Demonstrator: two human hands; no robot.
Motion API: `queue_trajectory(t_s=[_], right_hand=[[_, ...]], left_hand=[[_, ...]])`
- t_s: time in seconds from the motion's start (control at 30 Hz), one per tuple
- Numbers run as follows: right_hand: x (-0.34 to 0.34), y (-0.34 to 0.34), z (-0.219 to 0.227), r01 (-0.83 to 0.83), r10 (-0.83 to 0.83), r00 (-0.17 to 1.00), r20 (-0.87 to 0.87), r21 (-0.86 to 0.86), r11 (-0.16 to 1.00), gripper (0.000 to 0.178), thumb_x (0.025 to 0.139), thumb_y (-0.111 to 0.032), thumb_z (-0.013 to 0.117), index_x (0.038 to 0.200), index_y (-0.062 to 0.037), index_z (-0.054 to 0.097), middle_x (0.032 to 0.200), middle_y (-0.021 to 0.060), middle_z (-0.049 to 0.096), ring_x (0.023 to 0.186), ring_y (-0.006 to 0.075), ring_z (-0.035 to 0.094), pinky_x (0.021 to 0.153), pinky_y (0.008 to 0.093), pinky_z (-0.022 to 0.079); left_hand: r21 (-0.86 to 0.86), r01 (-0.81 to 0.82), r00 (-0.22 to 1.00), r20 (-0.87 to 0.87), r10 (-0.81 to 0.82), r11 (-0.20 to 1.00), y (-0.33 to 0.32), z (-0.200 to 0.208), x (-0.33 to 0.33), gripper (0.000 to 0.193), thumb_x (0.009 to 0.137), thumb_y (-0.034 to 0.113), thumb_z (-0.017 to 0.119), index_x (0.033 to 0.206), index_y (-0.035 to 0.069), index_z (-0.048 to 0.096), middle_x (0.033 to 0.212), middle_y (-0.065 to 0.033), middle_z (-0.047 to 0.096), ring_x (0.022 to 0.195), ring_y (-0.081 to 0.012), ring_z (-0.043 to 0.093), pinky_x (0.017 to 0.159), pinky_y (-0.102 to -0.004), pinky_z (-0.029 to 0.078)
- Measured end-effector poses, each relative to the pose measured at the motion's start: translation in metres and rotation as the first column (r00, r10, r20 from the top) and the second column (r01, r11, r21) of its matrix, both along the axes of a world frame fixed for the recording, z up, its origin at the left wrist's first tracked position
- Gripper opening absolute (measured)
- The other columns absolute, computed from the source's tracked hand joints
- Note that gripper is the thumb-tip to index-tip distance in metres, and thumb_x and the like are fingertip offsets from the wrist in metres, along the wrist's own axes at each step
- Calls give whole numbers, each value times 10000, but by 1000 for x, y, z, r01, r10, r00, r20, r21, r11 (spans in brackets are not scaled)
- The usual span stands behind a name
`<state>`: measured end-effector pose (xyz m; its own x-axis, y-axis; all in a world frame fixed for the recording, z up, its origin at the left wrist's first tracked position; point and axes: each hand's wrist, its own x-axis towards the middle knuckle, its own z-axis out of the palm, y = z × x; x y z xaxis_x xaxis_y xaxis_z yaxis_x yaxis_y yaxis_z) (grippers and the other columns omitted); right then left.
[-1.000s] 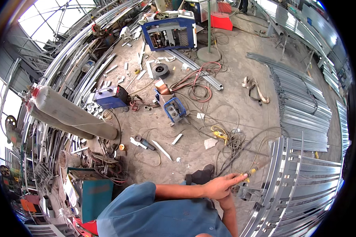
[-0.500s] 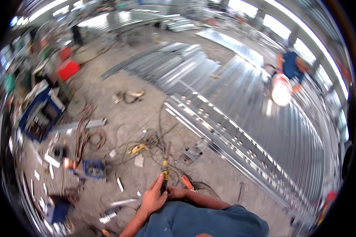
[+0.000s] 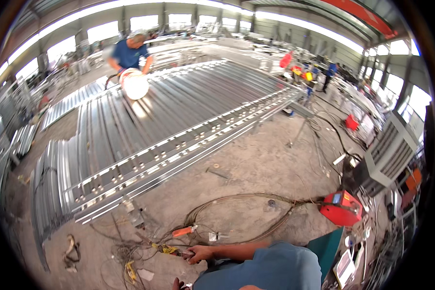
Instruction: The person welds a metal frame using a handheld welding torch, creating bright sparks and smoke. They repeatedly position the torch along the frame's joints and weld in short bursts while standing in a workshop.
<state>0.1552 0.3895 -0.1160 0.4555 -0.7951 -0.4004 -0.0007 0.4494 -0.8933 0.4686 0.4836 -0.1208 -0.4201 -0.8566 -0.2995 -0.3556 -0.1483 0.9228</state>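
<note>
In front of my torso, my right hand [image 3: 201, 254] is closed round the dark handle of a slim tool [image 3: 168, 249] with yellow on its shaft. The tool points left, over the floor, its far end lost among tangled cables [image 3: 130, 253]. Low at the bottom edge, my left hand [image 3: 178, 285] shows only in part, apart from the tool; its fingers are too cut off to read. Just beyond the tool lies an orange-handled tool [image 3: 182, 231], with a small metal clamp-like piece [image 3: 215, 237] to its right.
A broad bed of ribbed metal panels [image 3: 179, 106] spans the far side, edged by rails. Over it a co-worker in blue [image 3: 132, 54] bends at a bright white, drum-like thing [image 3: 136, 87]. Cables [image 3: 246, 195] run to a red machine [image 3: 340, 208]; a grey louvred unit [image 3: 389, 150] stands right.
The view has swung to the right, bringing in the red machine. My left hand has come away from the tool and dropped toward the lower edge. My right hand now holds the tool alone.
</note>
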Motion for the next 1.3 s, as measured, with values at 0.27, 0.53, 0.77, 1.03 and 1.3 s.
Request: queue_trajectory(t_s=[0.27,0.53,0.77,1.03,1.3], right_hand=[[-16,37,-9,125,-116,981,158,-52,991,504,915,-283,789,1266,-77,492,928,-2,537,815,106,528,695,284,456],[-34,20,40,2,106,951,291,-348,938,958,905,-186,721,1646,-60,127,1230,98,549,1106,207,543,971,362,469],[-57,-8,-15,-36,79,992,100,-373,927,1104,858,-143,746,1658,7,0,1166,111,580,1049,215,573,865,373,497],[-120,-15,-31,-117,140,989,55,-295,948,875,981,-326,708,1644,-11,233,1355,181,605,1240,248,586,1080,397,460],[-146,-15,-41,-103,108,994,-1,-297,949,740,998,-315,698,1554,64,391,1337,192,656,1233,240,614,1059,386,486]], left_hand=[[-81,312,948,90,-304,947,-73,116,-109,649,1085,363,538,1580,-26,381,1427,-259,602,1308,-384,580,1071,-421,466],[-2,108,989,-105,-107,994,-91,91,-165,449,1045,264,620,1394,-1,522,1239,-156,648,1167,-287,577,993,-385,467],[-3,-233,948,-222,226,973,-98,15,-170,239,996,158,719,1185,22,665,1062,-55,659,987,-178,583,903,-339,473],[74,-511,770,-403,495,856,-87,104,-221,170,1011,121,633,882,17,672,922,-56,643,851,-167,550,805,-341,461],[78,-585,739,-359,570,807,-92,140,-239,421,1083,249,508,741,19,593,798,-121,650,719,-202,579,731,-366,484]])
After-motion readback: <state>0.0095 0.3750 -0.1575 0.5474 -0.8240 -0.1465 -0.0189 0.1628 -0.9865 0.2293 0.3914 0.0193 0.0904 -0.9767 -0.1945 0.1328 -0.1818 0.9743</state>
